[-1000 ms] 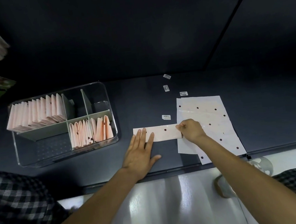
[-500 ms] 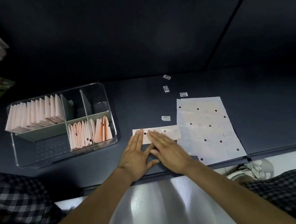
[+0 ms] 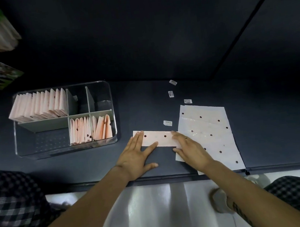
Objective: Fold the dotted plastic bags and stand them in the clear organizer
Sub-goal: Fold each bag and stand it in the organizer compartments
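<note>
At 3 o'clock of the organizer [image 3: 66,148], left hand [image 3: 137,154] and right hand [image 3: 191,149], fingers straight, gripping nothing, flatten the strip [image 3: 159,139]; slick plastic may spring open.

Matt dark tabletop [image 3: 162,97], glossy clear plastic organizer [image 3: 113,115], thin plastic dotted bags [image 3: 208,125].

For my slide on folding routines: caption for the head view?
Both hands, left hand and right hand, press a folded dotted strip flat beside the clear organizer.

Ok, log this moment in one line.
step: flattening | left hand, right hand: flat on pink dotted folded bag strip | clear plastic organizer: partly filled
</note>
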{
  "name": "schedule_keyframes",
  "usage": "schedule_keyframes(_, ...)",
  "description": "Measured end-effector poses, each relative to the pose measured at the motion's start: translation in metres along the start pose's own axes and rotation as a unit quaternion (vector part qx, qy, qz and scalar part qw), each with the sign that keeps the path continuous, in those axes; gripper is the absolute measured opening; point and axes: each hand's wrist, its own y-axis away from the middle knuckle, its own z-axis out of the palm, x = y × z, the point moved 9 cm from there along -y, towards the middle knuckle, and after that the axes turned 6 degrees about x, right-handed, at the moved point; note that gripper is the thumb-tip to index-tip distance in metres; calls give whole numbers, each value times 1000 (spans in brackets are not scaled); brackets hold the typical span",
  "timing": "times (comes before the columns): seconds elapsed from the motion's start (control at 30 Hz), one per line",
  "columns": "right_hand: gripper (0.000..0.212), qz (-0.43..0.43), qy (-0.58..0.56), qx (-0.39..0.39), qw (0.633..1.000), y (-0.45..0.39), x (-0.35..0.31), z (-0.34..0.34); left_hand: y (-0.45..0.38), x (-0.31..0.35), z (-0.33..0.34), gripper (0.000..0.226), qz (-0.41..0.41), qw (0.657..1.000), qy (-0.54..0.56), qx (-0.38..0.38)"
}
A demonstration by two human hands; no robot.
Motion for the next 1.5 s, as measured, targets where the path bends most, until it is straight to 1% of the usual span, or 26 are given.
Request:
schedule_keyframes(0.07,39,-44,57,8,997,-3,-2,-7,-1,2,-4,75,-11,1000,14,-3)
schedule_keyframes(0.13,34,-103,102,31,989,-4,-12,-16,-2,3,-8,75,-26,999,29,-4)
schedule_keyframes(0.23,46,-155,148,63,975,-5,-23,-26,-3,4,-8,74,-47,998,38,-12)
schedule_keyframes(0.27,45,-165,157,67,971,-6,-25,-27,-3,4,-8,73,-53,998,43,-14)
schedule_keyframes(0.37,30,-186,147,87,968,-10,-29,-33,-3,3,-6,69,-79,995,57,-14)
schedule_keyframes(0.43,24,-207,141,111,962,-9,-37,-41,-2,1,-8,64,-101,993,57,5)
schedule_keyframes(0.53,18,-258,97,119,954,4,-57,-42,4,3,-20,59,-108,991,36,65)
schedule_keyframes(0.6,13,-268,56,111,955,14,-71,-38,10,7,-28,53,-102,988,41,106)
schedule_keyframes(0.67,7,-264,22,103,959,21,-86,-31,18,8,-33,41,-111,981,72,144)
schedule_keyframes(0.77,9,-209,-62,97,971,24,-94,-25,27,3,-34,25,-138,972,95,163)
schedule_keyframes(0.8,14,-173,-94,72,978,22,-89,-22,28,0,-33,24,-147,969,108,165)
schedule_keyframes(0.87,25,-94,-132,-9,987,18,-71,-7,27,-3,-32,22,-160,965,131,164)
schedule_keyframes(0.9,30,-66,-133,-40,988,18,-62,-1,27,-5,-31,22,-168,962,140,162)
schedule_keyframes(0.93,32,-46,-131,-54,989,17,-54,1,26,-7,-29,22,-176,960,149,159)
schedule_keyframes(1.0,25,-2,-153,-41,987,12,-42,1,25,-11,-26,20,-197,953,172,156)
schedule_keyframes(1.07,18,69,-205,-30,976,5,-33,2,25,-17,-21,19,-233,938,206,156)
schedule_keyframes(1.13,10,165,-267,-23,949,-2,-23,6,25,-24,-17,19,-279,917,239,153)
schedule_keyframes(1.2,21,231,-283,-22,931,-7,-15,9,24,-26,-14,18,-306,904,256,152)
schedule_keyframes(1.27,33,258,-254,-36,931,-12,-11,11,22,-26,-12,16,-321,897,264,149)
schedule_keyframes(1.33,38,273,-226,-55,933,-17,-9,12,20,-27,-10,17,-335,892,267,146)
schedule_keyframes(1.43,40,297,-209,-78,928,-19,-8,14,19,-23,-11,17,-350,890,255,141)
schedule_keyframes(1.5,38,310,-209,-85,924,-19,-7,15,21,-19,-17,22,-342,897,233,156)
